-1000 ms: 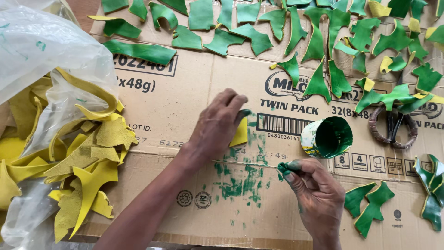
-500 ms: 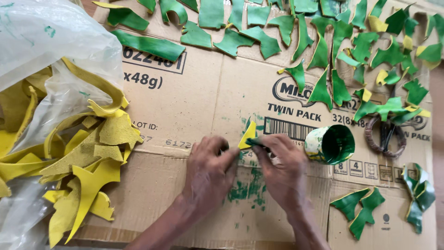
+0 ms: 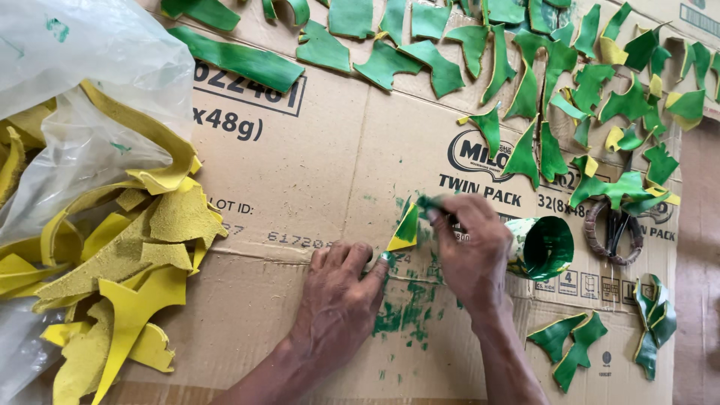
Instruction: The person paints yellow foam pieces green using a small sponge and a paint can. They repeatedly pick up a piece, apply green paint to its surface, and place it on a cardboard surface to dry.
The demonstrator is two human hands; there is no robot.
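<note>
My left hand [image 3: 339, 294] presses flat on the cardboard sheet [image 3: 300, 172], its fingertips pinning the lower corner of a small yellow foam piece [image 3: 406, 229]. My right hand [image 3: 471, 251] is shut on a thin brush with a green tip [image 3: 429, 202], which touches the top of that piece and leaves green paint on it. Just right of my right hand lies a small tipped-over cup of green paint [image 3: 545, 247]. Green smears [image 3: 409, 311] stain the cardboard below my hands.
A heap of unpainted yellow foam pieces [image 3: 112, 262] spills from a clear plastic bag [image 3: 67, 90] on the left. Several green-painted pieces [image 3: 525, 82] are spread along the top and right. A pair of scissors with wrapped handles [image 3: 615, 232] lies at the right.
My right hand moved from the lower right, where it held the brush apart, up to the yellow piece. My left hand slid lower and still pins the piece.
</note>
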